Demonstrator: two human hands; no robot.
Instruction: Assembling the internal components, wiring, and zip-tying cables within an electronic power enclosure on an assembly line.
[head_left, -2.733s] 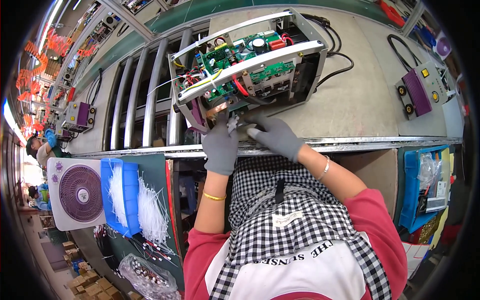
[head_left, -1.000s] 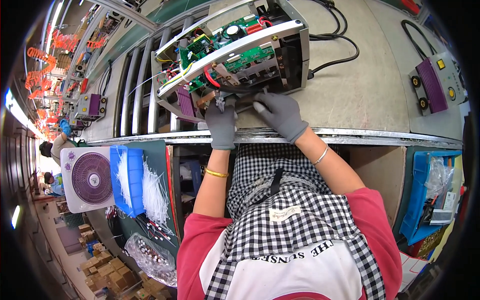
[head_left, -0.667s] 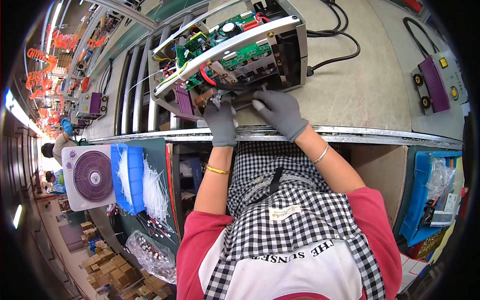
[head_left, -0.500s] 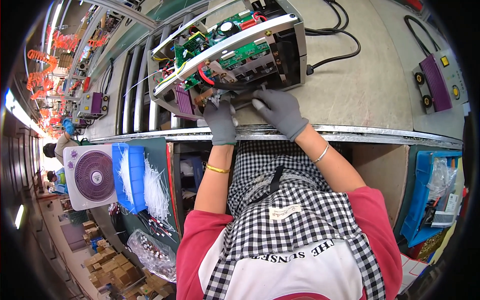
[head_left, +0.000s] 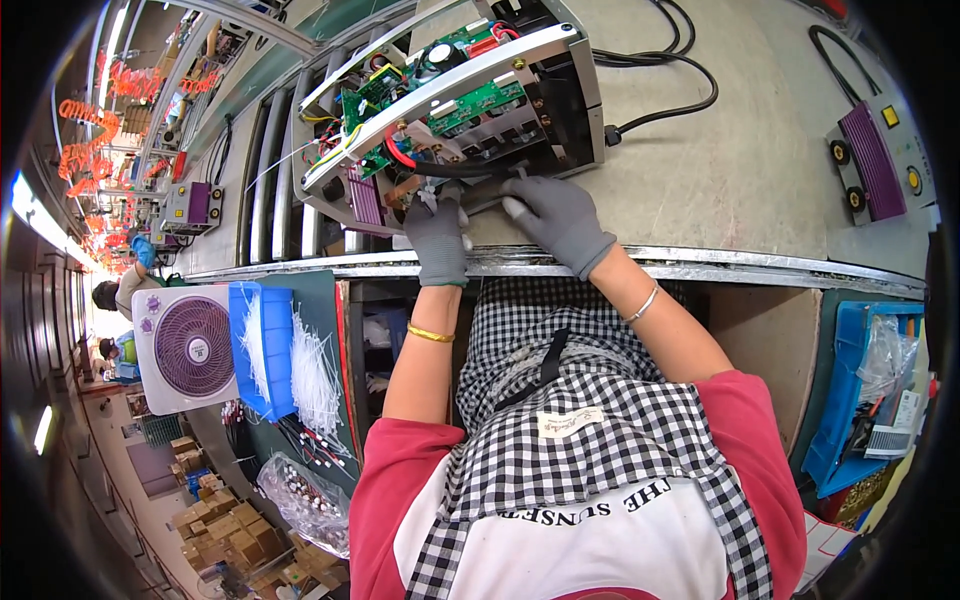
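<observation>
An open-framed electrical unit (head_left: 500, 62) lies before me at the bench edge, with green circuit boards (head_left: 478, 106), a purple ribbed panel (head_left: 366, 198) and a thick black cable (head_left: 462, 170) with a red end. At its near left side, my left hand (head_left: 436, 235), grey-gloved, is closed with the fingertips among parts inside the frame. What they grip is hidden. My right hand (head_left: 562, 222), in a matching glove, is closed at the near lower edge, its fingers partly bent around something I cannot make out.
Metal rollers (head_left: 285, 150) run left of the unit. A black power cord (head_left: 660, 115) trails to its right, and a finished purple-grey unit (head_left: 875, 160) stands at the far right. Below the bench edge are a fan (head_left: 192, 350), a blue bin (head_left: 262, 385) with white ties, and another blue bin (head_left: 845, 400).
The open unit has shifted slightly to the left, with its cord plug. More of the black cable shows above my hands. Both hands keep nearly the same place.
</observation>
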